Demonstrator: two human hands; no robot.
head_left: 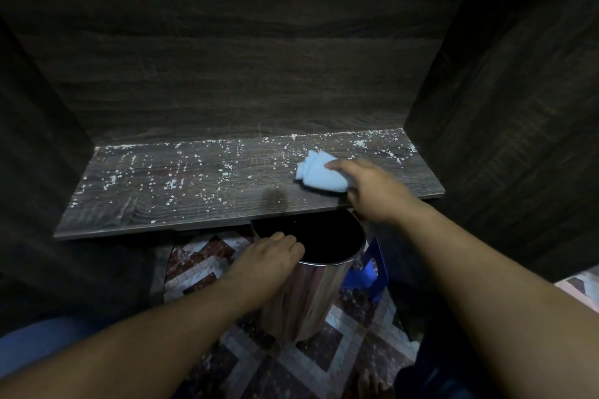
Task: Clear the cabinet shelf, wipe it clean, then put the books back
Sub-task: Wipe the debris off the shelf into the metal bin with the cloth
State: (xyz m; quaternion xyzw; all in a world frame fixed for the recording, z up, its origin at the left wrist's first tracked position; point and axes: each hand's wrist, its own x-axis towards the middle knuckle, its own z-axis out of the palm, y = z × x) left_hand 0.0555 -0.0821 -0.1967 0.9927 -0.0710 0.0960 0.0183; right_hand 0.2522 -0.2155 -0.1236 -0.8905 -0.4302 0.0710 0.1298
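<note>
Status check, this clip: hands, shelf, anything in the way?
Right hand grips cloth at right end of shelf. Left hand holds bin rim below front edge. No books on shelf, white crumbs across it. Nothing blocking.

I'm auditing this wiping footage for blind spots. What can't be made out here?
Head view:
Metal bin interior: too dark to tell contents.
Blue object: mostly hidden behind the bin.
Shelf beneath the blue cloth: covered by cloth and right hand.
Books: none in frame.
</note>
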